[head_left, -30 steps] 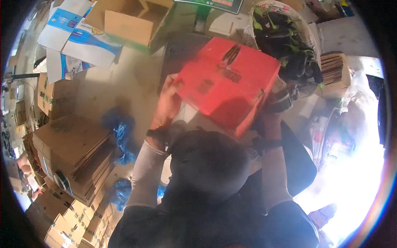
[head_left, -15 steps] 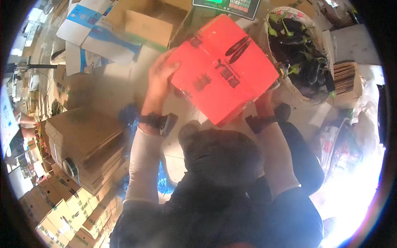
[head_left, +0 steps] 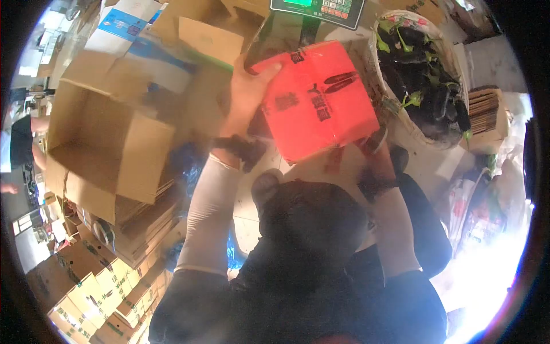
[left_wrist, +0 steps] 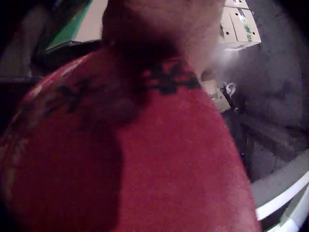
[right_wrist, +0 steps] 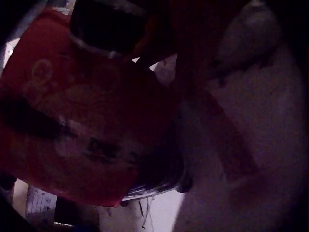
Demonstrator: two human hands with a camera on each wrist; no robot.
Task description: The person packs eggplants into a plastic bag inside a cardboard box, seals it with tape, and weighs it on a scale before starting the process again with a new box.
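A closed red box (head_left: 318,106) with black print is held up tilted over the person's lap in the head view. The left hand (head_left: 249,89) grips its upper left side, thumb on the printed face. At the lower right side is the right hand (head_left: 377,160), its fingers mostly hidden; a small dark object is beside it, too blurred to identify. The left wrist view shows the red box (left_wrist: 178,154) close up under the left hand (left_wrist: 164,24). In the dark right wrist view, the red box (right_wrist: 91,116) lies beside a black object (right_wrist: 108,29) with a pale edge.
An open cardboard box (head_left: 86,137) is at the left over stacked flat cardboard. Another open box (head_left: 215,37) and a scale display (head_left: 321,8) stand at the back. Right of the red box is a basket of eggplants (head_left: 424,80), with more folded cardboard (head_left: 487,117) beyond.
The red box has tipped to show its printed face, then turned clockwise and lowered slightly. The left hand moved right with it. An open cardboard box has come into view at the left.
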